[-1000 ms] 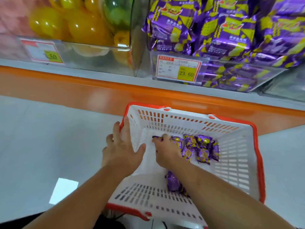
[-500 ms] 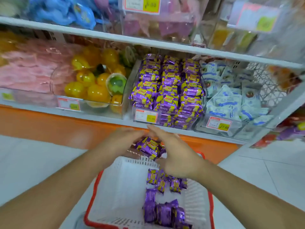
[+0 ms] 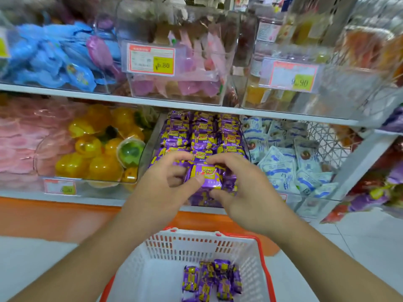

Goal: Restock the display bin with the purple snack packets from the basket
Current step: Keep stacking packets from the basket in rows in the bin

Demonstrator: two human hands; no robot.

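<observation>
I have both arms stretched forward, left hand (image 3: 165, 184) and right hand (image 3: 242, 188) close together, fingers curled and thumbs pinching the same purple packet (image 3: 206, 174) between them.

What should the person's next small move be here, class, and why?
Probably set the held purple packets down onto the front of the display bin. Both the left hand and right hand grip them just over its stacked rows, and more remain in the basket.

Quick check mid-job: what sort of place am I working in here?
Most likely a shop's snack aisle: clear plastic display bins of wrapped sweets on white shelves, orange-and-yellow price tags, and a white plastic shopping basket with red rim.
</observation>
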